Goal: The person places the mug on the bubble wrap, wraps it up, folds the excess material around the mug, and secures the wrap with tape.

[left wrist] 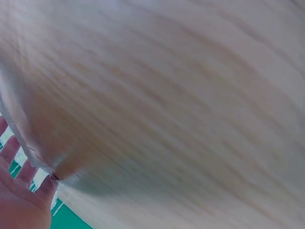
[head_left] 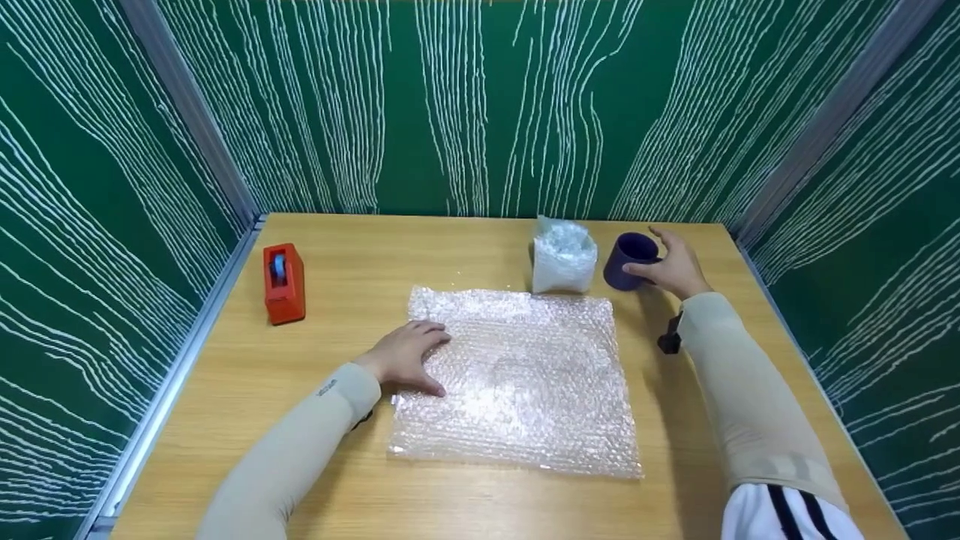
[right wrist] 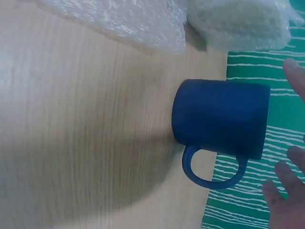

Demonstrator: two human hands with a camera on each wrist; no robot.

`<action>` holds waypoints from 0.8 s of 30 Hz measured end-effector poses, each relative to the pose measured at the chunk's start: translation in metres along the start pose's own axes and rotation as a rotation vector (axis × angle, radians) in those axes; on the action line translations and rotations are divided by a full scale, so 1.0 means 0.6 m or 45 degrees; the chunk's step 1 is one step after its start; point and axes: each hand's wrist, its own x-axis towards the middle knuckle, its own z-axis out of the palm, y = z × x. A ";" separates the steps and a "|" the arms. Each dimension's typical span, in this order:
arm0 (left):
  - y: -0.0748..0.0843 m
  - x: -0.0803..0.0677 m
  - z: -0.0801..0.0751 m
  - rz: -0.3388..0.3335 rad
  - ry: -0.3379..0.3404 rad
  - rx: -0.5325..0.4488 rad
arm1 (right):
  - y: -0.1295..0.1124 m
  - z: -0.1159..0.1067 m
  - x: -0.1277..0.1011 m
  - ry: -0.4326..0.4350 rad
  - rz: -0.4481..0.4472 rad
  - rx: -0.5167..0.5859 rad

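head view: one hand flat on bubble wrap, the other at a mug

head view shows a light wooden bench (head_left: 480, 247) walled in by green panels with white streaks. the left hand (head_left: 409, 356) lies flat, fingers straight, pressing the left edge of a square sheet of clear bubble wrap (head_left: 525, 390) spread over the middle of the bench. the right hand (head_left: 675, 266) reaches to the far right corner, fingers relaxed and spread beside a dark blue ceramic mug with a loop handle (head_left: 630, 260); its thumb looks to be at the mug's side, though real contact cannot be told. in the right wrist view the mug (right wrist: 221, 119) stands upright, and the fingers (right wrist: 286, 191) are apart from the handle, gripping nothing. what the mug holds cannot be seen. just left of the mug sits a bundle wrapped in bubble wrap (head_left: 564, 256). an orange tape dispenser (head_left: 283, 283) stands near the left edge.
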 end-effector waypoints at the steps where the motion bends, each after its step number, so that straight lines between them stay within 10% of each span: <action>1: 0.000 0.000 0.000 -0.001 0.000 0.000 | 0.002 -0.001 0.003 -0.008 0.010 0.010; 24: -0.009 0.006 0.006 0.016 0.007 0.011 | 0.032 0.021 0.022 -0.072 0.136 0.076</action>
